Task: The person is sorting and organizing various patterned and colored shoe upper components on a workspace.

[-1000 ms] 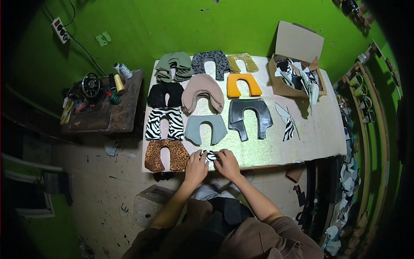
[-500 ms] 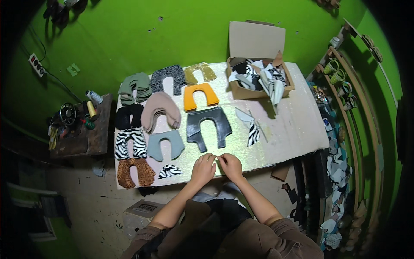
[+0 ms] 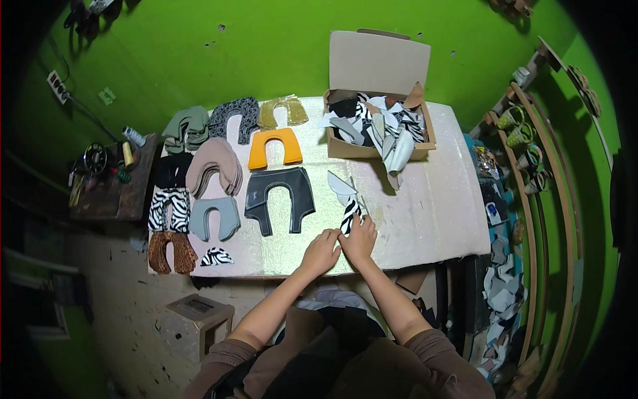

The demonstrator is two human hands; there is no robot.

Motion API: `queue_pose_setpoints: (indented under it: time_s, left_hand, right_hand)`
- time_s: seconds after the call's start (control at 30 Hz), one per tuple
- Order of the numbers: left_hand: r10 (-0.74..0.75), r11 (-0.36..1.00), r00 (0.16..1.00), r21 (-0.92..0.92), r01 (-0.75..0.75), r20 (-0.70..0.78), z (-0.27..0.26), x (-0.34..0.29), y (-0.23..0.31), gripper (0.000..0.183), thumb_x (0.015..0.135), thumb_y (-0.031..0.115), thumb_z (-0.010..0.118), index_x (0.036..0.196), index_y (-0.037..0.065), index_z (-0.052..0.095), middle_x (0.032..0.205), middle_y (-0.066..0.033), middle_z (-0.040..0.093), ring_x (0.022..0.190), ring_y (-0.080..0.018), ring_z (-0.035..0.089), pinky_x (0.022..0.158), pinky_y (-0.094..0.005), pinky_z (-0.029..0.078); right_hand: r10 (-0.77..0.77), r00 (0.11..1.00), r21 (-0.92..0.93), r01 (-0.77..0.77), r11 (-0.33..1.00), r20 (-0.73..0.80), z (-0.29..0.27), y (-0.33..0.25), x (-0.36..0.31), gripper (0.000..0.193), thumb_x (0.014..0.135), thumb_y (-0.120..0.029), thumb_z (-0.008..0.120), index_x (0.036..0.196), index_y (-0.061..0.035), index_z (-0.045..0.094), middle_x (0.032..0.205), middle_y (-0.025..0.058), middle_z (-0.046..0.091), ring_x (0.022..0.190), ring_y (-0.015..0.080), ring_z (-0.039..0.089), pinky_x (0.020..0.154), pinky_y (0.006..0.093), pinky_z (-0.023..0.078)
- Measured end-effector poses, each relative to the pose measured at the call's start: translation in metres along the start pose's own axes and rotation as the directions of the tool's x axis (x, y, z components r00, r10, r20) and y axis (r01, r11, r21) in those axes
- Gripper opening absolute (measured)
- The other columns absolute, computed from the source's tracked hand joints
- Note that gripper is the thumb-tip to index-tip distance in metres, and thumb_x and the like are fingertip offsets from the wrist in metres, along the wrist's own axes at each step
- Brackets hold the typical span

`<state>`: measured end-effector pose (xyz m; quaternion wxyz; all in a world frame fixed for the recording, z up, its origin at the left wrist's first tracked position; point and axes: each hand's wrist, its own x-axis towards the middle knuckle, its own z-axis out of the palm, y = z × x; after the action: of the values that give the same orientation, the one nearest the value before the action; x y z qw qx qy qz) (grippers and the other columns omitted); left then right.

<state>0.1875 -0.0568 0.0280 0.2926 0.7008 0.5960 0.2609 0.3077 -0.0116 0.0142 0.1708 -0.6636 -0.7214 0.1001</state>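
Observation:
My right hand (image 3: 359,241) lies at the near end of a zebra-striped scrap (image 3: 349,214), its fingers stretched over the striped material. Just left of it, my left hand (image 3: 321,251) rests low over the table, fingers bent together; whatever may be between them is hidden. Beyond the striped scrap, and touching it, lies a pale grey-white scrap (image 3: 341,184). A thin stick-like tool (image 3: 362,199) shows beside them. Nearest to my left hand are black U-shaped cut pieces (image 3: 257,207), stacked flat.
Further left lie U-shaped stacks: orange (image 3: 258,157), pink-beige (image 3: 198,176), grey (image 3: 198,226), zebra (image 3: 158,211) and brown spotted (image 3: 159,256). An open cardboard box (image 3: 345,151) of scraps stands at the back. A sewing machine table (image 3: 113,209) is left, a wooden rack (image 3: 530,266) right.
My hands have moved from together near the table's front edge, rightward relative to the pieces. The right hand has reached onto the zebra scrap. The whole view has shifted.

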Motion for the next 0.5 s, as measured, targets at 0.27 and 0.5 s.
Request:
queue_pose_setpoints:
  time_s: [0.27,0.5]
  left_hand:
    - [-0.126,0.992,0.985,-0.047,0.121,-0.121,0.006,-0.012,0.006,0.040,0.080,0.014,0.054,0.117,0.000,0.048,0.111,-0.0188,0.051,0.102,-0.0342,0.051,0.087,-0.0379,0.042]
    - [-0.097,0.995,0.950,-0.004,0.100,-0.296,0.002,0.002,0.015,0.054,0.077,0.010,0.059,0.125,0.000,0.038,0.120,-0.0237,0.042,0.111,-0.0393,0.044,0.094,-0.0399,0.037]
  right_hand:
    - [-0.001,0.999,0.366,0.013,0.931,-0.033,0.000,0.024,0.004,0.041,0.072,0.002,0.057,0.112,-0.0019,0.050,0.090,0.0125,0.056,0.087,0.0279,0.054,0.080,0.0374,0.043]
    - [-0.020,0.981,0.719,-0.129,0.683,0.195,-0.014,0.023,0.017,0.028,0.076,0.003,0.053,0.103,0.0001,0.057,0.086,0.0114,0.057,0.072,0.0178,0.056,0.066,0.0272,0.045]
